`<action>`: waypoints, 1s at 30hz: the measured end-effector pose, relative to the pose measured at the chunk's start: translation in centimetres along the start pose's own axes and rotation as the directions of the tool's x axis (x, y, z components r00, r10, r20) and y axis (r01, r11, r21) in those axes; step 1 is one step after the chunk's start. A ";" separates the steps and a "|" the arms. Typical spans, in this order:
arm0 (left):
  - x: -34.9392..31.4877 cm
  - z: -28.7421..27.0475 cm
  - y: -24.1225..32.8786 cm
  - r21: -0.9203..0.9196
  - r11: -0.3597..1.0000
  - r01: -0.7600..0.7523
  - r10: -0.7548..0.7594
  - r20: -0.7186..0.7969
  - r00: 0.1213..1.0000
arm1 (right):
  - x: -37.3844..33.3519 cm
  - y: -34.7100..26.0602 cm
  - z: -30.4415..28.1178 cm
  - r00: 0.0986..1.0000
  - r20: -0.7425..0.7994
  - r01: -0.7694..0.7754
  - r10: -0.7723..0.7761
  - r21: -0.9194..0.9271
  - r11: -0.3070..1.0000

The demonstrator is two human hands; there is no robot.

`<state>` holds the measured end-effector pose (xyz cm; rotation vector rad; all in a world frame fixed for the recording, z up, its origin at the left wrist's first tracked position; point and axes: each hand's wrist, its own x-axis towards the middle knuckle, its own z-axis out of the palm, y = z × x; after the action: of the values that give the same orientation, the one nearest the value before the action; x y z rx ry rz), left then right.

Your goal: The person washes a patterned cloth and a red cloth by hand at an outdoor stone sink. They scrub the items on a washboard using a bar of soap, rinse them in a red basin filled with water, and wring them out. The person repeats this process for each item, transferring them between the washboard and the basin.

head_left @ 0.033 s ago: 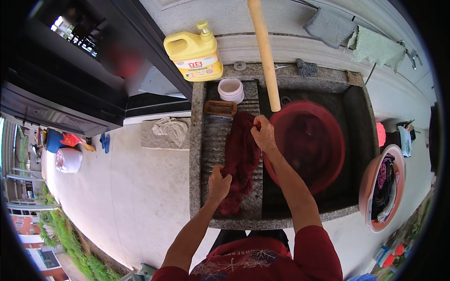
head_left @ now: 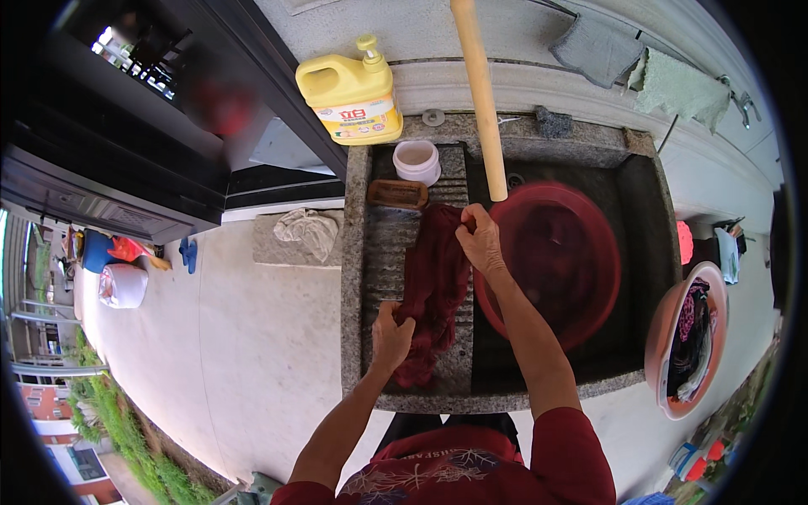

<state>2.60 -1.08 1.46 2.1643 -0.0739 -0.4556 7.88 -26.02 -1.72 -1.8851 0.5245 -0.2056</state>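
A wet dark red garment (head_left: 436, 282) lies bunched lengthwise on the ribbed stone washboard (head_left: 383, 252) of a stone sink. My left hand (head_left: 392, 335) pinches its left edge, low on the cloth. At its upper right edge my right hand (head_left: 480, 238) grips the fabric between thumb and fingers. Just right of the garment, a red plastic basin (head_left: 612, 282) stands in the sink's deeper part, holding dark water and what looks like submerged cloth. Above the garment sit a brown scrubbing brush (head_left: 397, 194) and a white round tub (head_left: 417, 162).
A yellow pump jug (head_left: 352, 101) stands on the sink's back left corner. A wooden pole (head_left: 481, 109) reaches down over the sink. Grey scouring pad (head_left: 553, 123) on the back ledge. Pink basin of clothes (head_left: 656, 370) at right. Pale rag (head_left: 308, 234) on a slab at left.
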 end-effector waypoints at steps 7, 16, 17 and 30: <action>-2.0 -1.2 0.7 0.223 0.954 -0.199 0.221 -0.080 0.972 | -0.6 -6.3 5.6 0.999 -0.009 -0.035 0.037 -0.623 0.782; -2.3 0.4 -1.4 0.479 0.829 -0.290 0.242 0.160 0.957 | -7.4 -5.6 4.5 0.766 0.108 0.627 -0.634 -0.347 0.698; -2.5 0.8 -0.9 0.538 0.788 -0.299 0.255 0.158 0.954 | -8.9 -4.1 4.1 0.721 0.177 0.679 -0.670 -0.376 0.631; -1.4 1.1 -0.7 0.440 0.784 -0.437 0.429 0.125 0.895 | -0.8 -2.2 5.7 0.939 -0.203 0.099 -0.279 -0.617 0.781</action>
<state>0.89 -1.22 0.78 2.5003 -0.7475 -0.1956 9.93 -20.25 -1.74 -2.5621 0.6424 -0.5006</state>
